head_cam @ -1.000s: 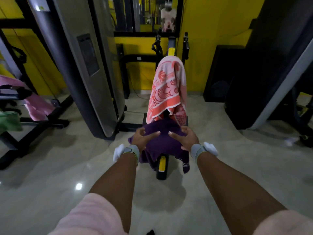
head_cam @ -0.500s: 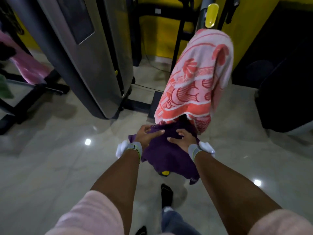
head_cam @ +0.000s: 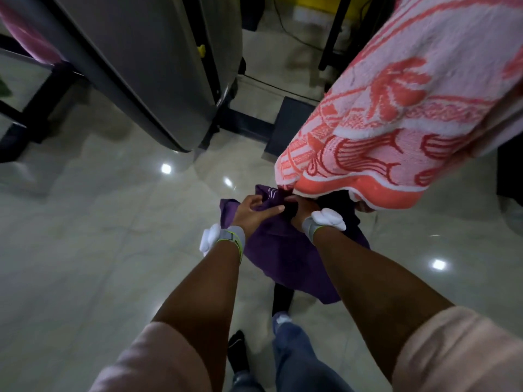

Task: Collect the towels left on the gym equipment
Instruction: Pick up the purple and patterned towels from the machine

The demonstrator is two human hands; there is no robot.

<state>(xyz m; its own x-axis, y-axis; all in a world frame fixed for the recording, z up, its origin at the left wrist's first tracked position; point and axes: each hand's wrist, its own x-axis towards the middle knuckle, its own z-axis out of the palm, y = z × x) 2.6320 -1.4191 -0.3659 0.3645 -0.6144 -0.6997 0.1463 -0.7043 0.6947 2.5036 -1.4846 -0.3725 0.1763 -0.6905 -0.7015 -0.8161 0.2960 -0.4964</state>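
Purple towel [head_cam: 285,258]: your left hand [head_cam: 252,213] and right hand [head_cam: 300,210] grip it, not yet lifted; coral towel [head_cam: 396,114] above remains uncollected.

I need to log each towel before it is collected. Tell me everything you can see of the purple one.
The purple towel is a dark, plain soft cloth with a few thin white stripes near its top edge. It lies bunched and draped, its lower part hanging toward the floor. The left hand grips a fold near its top; the right hand is on it beside, fingers partly hidden. The hem of the coral-and-white patterned towel overlaps its upper edge.
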